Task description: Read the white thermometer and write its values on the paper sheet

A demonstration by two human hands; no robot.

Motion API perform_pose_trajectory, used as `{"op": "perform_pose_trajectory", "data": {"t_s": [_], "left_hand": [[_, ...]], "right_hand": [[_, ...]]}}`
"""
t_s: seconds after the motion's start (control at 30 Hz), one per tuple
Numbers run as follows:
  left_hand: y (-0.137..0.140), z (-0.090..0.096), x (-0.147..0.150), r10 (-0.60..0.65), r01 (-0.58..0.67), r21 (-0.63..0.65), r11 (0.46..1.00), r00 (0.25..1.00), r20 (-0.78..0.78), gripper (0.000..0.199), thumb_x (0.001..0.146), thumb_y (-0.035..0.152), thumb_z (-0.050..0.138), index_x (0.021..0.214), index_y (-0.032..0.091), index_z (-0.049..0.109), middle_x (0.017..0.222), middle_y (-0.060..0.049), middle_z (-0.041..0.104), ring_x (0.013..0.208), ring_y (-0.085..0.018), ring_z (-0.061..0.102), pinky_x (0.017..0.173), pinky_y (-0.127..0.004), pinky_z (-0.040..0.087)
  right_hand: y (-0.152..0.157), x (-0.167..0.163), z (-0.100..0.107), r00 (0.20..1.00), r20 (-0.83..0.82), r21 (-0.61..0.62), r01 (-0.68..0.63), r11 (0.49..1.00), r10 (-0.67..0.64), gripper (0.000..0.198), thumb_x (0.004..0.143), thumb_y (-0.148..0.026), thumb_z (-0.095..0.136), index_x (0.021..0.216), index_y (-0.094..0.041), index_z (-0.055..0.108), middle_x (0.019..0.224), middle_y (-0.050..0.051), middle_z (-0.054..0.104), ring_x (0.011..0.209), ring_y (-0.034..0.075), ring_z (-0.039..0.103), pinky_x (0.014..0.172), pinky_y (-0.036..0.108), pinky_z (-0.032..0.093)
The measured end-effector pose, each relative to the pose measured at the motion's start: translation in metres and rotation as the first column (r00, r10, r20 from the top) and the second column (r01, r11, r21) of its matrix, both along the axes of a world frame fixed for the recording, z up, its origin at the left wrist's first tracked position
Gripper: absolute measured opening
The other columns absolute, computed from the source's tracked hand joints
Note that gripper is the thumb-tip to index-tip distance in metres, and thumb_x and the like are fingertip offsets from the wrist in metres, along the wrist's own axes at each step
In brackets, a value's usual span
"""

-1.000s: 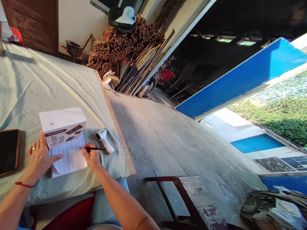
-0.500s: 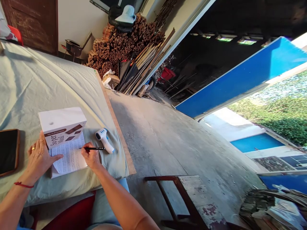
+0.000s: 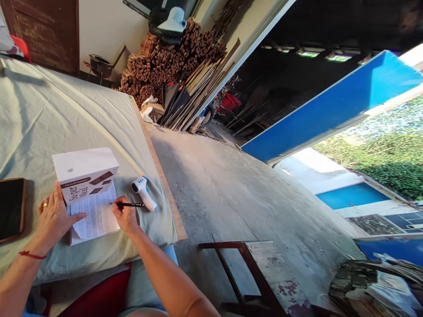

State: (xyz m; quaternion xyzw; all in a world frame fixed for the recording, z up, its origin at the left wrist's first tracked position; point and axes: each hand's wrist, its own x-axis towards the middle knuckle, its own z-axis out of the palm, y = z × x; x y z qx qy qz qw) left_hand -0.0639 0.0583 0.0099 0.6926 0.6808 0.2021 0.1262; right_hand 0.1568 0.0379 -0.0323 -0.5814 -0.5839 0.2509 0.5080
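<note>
My right hand (image 3: 124, 217) pinches a black pen (image 3: 134, 204), its tip resting on a sheet covered in rows of handwriting. That sheet tops a notepad (image 3: 94, 215) near the table's front edge. Spread beside it, my left hand (image 3: 54, 215) has its thumb flat on the page's left side and its fingers against the left side of a white box (image 3: 87, 165). The box, printed "Super Meal", stands at the back of the pad and hides its upper part. A white and blue infrared thermometer (image 3: 144, 193) lies just right of the pen.
A phone in a brown case (image 3: 12, 209) lies at the left on the cloth-covered table (image 3: 82, 110). Below me is a red chair (image 3: 99, 295). A wooden frame (image 3: 244, 273) stands on the concrete floor, and stacked firewood (image 3: 172, 57) lines the wall.
The view has shifted very slightly. Both hands, the pen, the notepad and the box look the same as before.
</note>
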Motion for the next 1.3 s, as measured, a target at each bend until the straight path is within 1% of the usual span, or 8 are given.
{"op": "perform_pose_trajectory", "data": {"t_s": [0.17,0.3,0.57,0.7,0.87,1.03,1.17,1.3], "left_hand": [[0.0006,0.0010,0.0010,0.006,-0.006,-0.013,1.000,1.000,-0.010,0.091,0.060,0.059,0.065,0.134,0.014,0.036,0.135,-0.023,0.051,0.129,-0.043,0.045,0.103,-0.058,0.037],[0.0009,0.0000,0.0002,-0.003,0.003,-0.001,1.000,1.000,0.003,0.086,0.063,0.060,0.064,0.133,0.016,0.038,0.134,-0.023,0.052,0.129,-0.044,0.046,0.102,-0.059,0.037],[-0.0004,0.0018,0.0014,-0.007,0.007,0.033,0.999,1.000,0.017,0.077,0.064,0.056,0.064,0.127,0.018,0.043,0.125,-0.021,0.057,0.126,-0.043,0.048,0.102,-0.059,0.038],[0.0001,0.0001,0.0009,-0.001,0.001,0.033,0.999,1.000,0.005,0.079,0.063,0.058,0.065,0.129,0.020,0.042,0.128,-0.019,0.056,0.124,-0.042,0.050,0.101,-0.058,0.039],[0.0006,-0.0034,0.0003,0.003,-0.002,0.040,0.999,1.000,-0.010,0.085,0.062,0.058,0.065,0.132,0.017,0.039,0.131,-0.020,0.055,0.127,-0.042,0.048,0.102,-0.058,0.038],[0.0001,-0.0021,0.0013,0.003,-0.003,0.050,0.999,1.000,-0.002,0.081,0.062,0.055,0.067,0.131,0.019,0.040,0.131,-0.020,0.055,0.126,-0.042,0.049,0.102,-0.059,0.038],[-0.0001,0.0008,0.0027,0.012,-0.011,0.031,0.999,1.000,-0.022,0.079,0.061,0.055,0.066,0.126,0.016,0.044,0.130,-0.021,0.056,0.126,-0.041,0.049,0.103,-0.058,0.038],[-0.0004,0.0027,0.0036,0.019,-0.019,0.014,1.000,0.999,-0.029,0.078,0.061,0.055,0.065,0.124,0.014,0.044,0.131,-0.021,0.055,0.126,-0.040,0.048,0.105,-0.056,0.037]], "right_hand": [[0.0003,-0.0003,-0.0016,1.000,0.009,-0.014,0.000,1.000,0.000,0.008,0.076,-0.029,0.053,0.076,-0.022,0.055,0.061,-0.002,0.059,0.053,0.013,0.053,0.054,0.025,0.044],[0.0001,0.0003,-0.0031,1.000,-0.001,-0.016,-0.010,1.000,0.010,0.009,0.078,-0.030,0.052,0.076,-0.022,0.054,0.059,-0.003,0.056,0.051,0.013,0.051,0.051,0.025,0.042],[0.0003,0.0011,-0.0041,1.000,0.023,-0.008,-0.008,1.000,0.008,0.010,0.079,-0.030,0.052,0.079,-0.021,0.056,0.063,-0.001,0.059,0.055,0.014,0.053,0.054,0.026,0.045],[-0.0004,0.0012,-0.0036,1.000,0.012,0.018,-0.005,1.000,0.005,0.009,0.079,-0.030,0.052,0.078,-0.021,0.055,0.063,-0.001,0.059,0.055,0.014,0.053,0.054,0.026,0.045],[-0.0011,0.0017,-0.0040,0.999,-0.039,0.031,0.020,0.999,-0.019,0.010,0.079,-0.031,0.052,0.079,-0.021,0.055,0.065,0.000,0.059,0.056,0.015,0.054,0.055,0.027,0.046],[-0.0004,0.0013,-0.0048,1.000,0.002,0.012,0.025,1.000,-0.025,0.010,0.078,-0.030,0.053,0.079,-0.021,0.056,0.066,0.000,0.060,0.057,0.015,0.055,0.057,0.027,0.047],[0.0001,0.0008,-0.0044,1.000,0.005,0.033,0.026,0.999,-0.026,0.010,0.078,-0.031,0.052,0.078,-0.022,0.055,0.065,0.000,0.060,0.056,0.015,0.054,0.056,0.027,0.046],[0.0002,0.0005,-0.0042,0.999,0.021,0.014,0.040,0.999,-0.040,0.008,0.078,-0.030,0.053,0.076,-0.022,0.055,0.063,-0.002,0.059,0.055,0.014,0.053,0.055,0.026,0.045]]}}
